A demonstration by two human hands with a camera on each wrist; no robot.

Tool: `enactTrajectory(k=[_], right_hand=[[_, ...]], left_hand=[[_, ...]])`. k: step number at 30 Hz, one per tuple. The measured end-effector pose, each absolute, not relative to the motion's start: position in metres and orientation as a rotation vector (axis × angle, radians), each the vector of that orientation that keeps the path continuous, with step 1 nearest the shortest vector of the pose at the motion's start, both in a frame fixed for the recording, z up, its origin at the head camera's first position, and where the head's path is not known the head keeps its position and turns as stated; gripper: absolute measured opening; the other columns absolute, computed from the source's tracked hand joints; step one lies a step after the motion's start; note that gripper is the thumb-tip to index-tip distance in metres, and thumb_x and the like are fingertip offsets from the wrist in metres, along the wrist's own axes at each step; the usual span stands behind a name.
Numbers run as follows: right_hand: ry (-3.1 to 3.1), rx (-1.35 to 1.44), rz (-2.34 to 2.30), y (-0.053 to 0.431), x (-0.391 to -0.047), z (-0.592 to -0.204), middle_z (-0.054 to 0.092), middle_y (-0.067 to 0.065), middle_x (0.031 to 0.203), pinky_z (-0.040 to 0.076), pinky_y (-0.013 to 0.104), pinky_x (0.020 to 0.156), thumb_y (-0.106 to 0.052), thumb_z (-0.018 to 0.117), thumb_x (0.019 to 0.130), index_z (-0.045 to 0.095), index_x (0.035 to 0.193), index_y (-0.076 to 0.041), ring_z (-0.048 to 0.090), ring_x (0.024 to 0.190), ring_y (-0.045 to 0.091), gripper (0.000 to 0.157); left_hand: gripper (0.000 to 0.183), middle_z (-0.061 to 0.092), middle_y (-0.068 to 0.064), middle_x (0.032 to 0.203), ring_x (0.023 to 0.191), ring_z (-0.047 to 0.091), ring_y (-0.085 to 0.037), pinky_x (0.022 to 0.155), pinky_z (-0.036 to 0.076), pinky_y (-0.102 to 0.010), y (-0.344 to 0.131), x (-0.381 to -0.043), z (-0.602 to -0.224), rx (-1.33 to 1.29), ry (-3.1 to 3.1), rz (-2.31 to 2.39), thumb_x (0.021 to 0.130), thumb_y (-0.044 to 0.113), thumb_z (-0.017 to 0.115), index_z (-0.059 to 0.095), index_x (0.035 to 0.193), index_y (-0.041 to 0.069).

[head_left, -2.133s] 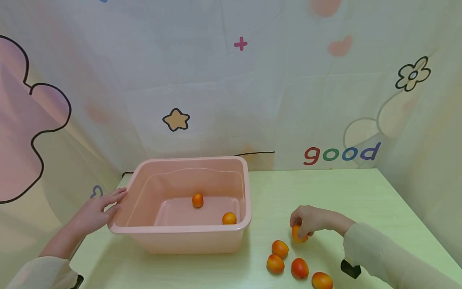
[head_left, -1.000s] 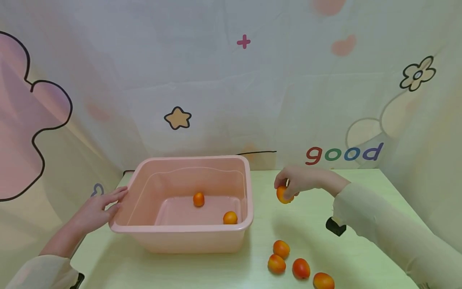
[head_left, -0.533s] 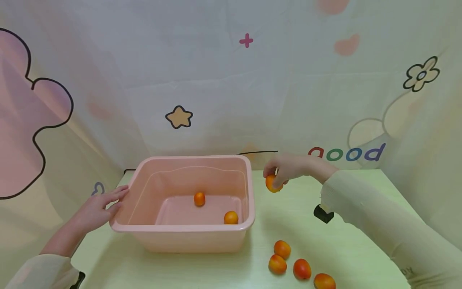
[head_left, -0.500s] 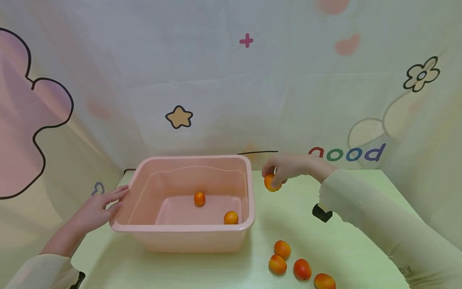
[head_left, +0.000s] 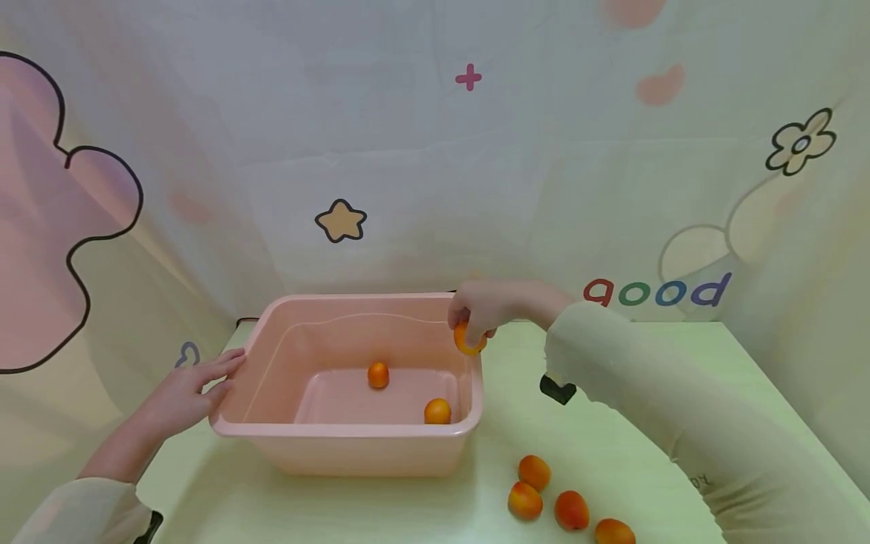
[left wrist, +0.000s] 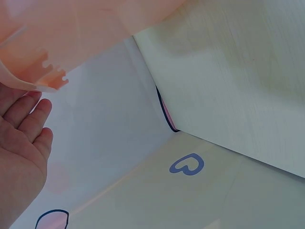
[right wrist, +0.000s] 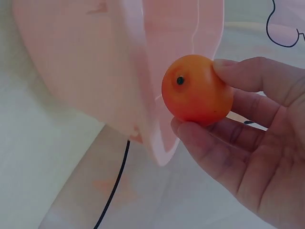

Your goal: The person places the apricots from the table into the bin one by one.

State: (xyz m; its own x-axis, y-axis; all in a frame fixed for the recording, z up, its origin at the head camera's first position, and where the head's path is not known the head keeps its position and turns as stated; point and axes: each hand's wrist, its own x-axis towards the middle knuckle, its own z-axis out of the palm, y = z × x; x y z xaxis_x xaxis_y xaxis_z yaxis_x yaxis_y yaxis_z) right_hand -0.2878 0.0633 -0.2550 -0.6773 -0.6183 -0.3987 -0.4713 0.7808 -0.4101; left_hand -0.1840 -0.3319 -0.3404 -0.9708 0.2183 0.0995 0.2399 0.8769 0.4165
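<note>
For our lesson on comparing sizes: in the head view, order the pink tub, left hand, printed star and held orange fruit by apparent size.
Largest to smallest:
Pink tub
Left hand
Printed star
Held orange fruit, partly hidden

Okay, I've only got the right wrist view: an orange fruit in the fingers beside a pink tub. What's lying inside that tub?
Observer: Two orange fruits lie on the floor of the tub.
Operator: And where's the left hand?
Observer: It touches the tub at the rim, on the side opposite the right hand.
Operator: Anything on the table outside it?
Observer: Four more fruits, at the lower right of the head view.
</note>
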Motion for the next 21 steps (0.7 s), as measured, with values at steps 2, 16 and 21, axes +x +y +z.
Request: enactTrajectory(k=[2, 16, 21], right_hand=[[2.448, -0.809, -0.369, 0.056, -0.287, -0.254, 0.059, 0.002, 0.084, 0.050, 0.025, 0.062, -0.003, 0.062, 0.074, 0.062, 0.089, -0.010, 0.055, 0.067, 0.016, 0.017], [2.492, -0.812, -0.234, 0.013, -0.294, -0.260, 0.061, 0.001, 0.085, 0.051, 0.026, 0.064, -0.012, 0.068, 0.074, 0.062, 0.089, -0.016, 0.057, 0.067, 0.020, 0.017], [2.499, -0.754, -0.292, 0.002, -0.296, -0.263, 0.061, -0.001, 0.087, 0.052, 0.024, 0.064, -0.013, 0.071, 0.073, 0.062, 0.088, -0.018, 0.059, 0.071, 0.019, 0.019]], left_hand=[[0.045, 0.039, -0.021, 0.135, 0.118, 0.037, -0.047, 0.085, 0.037, -0.060, -0.332, -0.184, -0.340, -0.363, -2.997, -0.677, 0.086, 0.011, 0.053, 0.043, 0.129, -0.001], [0.046, 0.038, -0.021, 0.136, 0.119, 0.036, -0.046, 0.087, 0.036, -0.060, -0.332, -0.183, -0.340, -0.362, -3.005, -0.686, 0.086, 0.011, 0.053, 0.042, 0.129, -0.001], [0.046, 0.038, -0.021, 0.135, 0.119, 0.036, -0.046, 0.087, 0.036, -0.060, -0.332, -0.182, -0.339, -0.364, -3.004, -0.684, 0.086, 0.012, 0.053, 0.042, 0.129, -0.001]])
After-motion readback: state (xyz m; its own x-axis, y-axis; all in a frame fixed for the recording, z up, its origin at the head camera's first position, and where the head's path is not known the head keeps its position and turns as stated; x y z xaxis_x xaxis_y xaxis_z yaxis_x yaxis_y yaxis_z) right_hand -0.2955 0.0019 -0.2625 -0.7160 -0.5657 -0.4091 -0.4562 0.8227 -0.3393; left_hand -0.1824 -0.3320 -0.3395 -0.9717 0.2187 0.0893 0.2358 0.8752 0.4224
